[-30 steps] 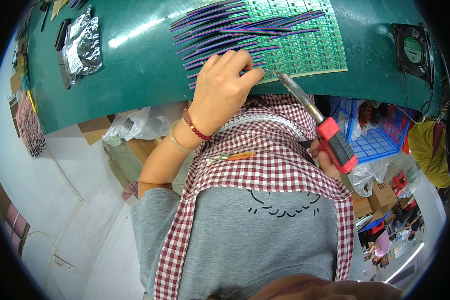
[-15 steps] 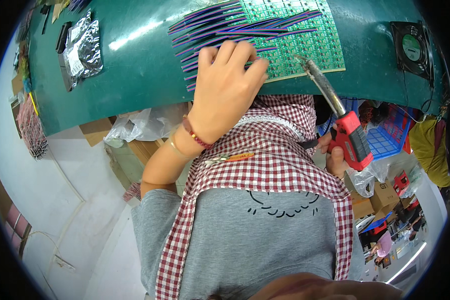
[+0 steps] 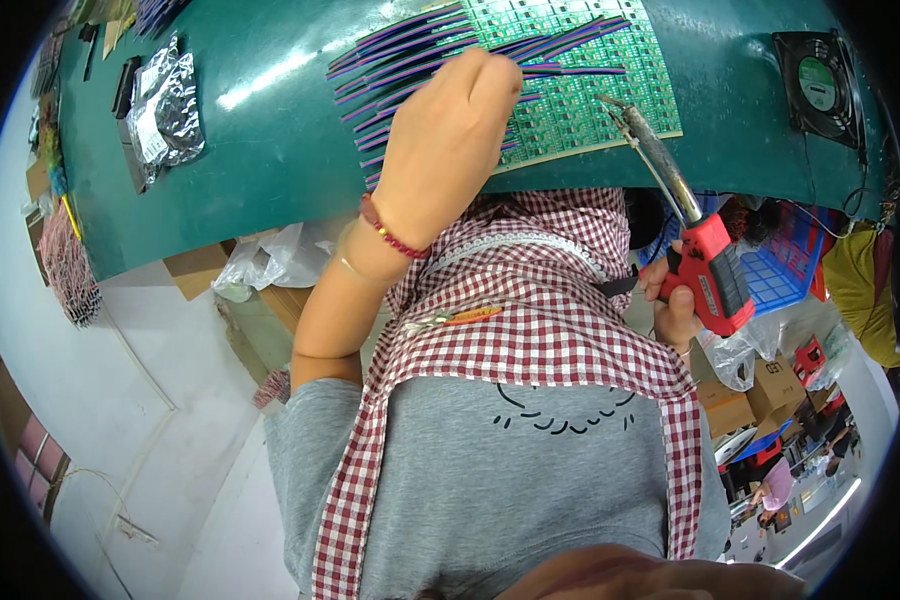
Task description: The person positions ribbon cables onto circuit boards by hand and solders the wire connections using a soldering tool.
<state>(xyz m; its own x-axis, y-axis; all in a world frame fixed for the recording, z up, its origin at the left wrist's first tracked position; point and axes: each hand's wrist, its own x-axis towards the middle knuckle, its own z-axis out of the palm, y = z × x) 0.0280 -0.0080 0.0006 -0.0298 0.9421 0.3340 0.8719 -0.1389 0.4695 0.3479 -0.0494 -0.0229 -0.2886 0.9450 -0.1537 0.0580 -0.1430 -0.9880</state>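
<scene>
The right hand (image 3: 677, 312) was closed around the handle of a red-and-black soldering iron (image 3: 722, 278), whose metal shaft slanted up and left from that grip, a thin rod alongside; its tip showed in front of a green circuit board panel (image 3: 595, 110), and contact could not be told. The panel, up and left of the right-hand grip, bore rows of small repeated units and had a pale lower edge. Dark wire strips (image 3: 405, 42) with blue and pink lines fanned out above and left of the left hand (image 3: 445, 140), and a few crossed the panel slantwise to its upper right. The left hand's fingers curled down out of sight, so whether they pinched a strip could not be told. Green tabletop (image 3: 260, 160) ran left from this hand to a silver bag (image 3: 167, 105), and right of the panel to a black fan (image 3: 818, 85). The table's near edge curved just below the panel; a blue basket (image 3: 775, 275) stood right of the iron's handle.
</scene>
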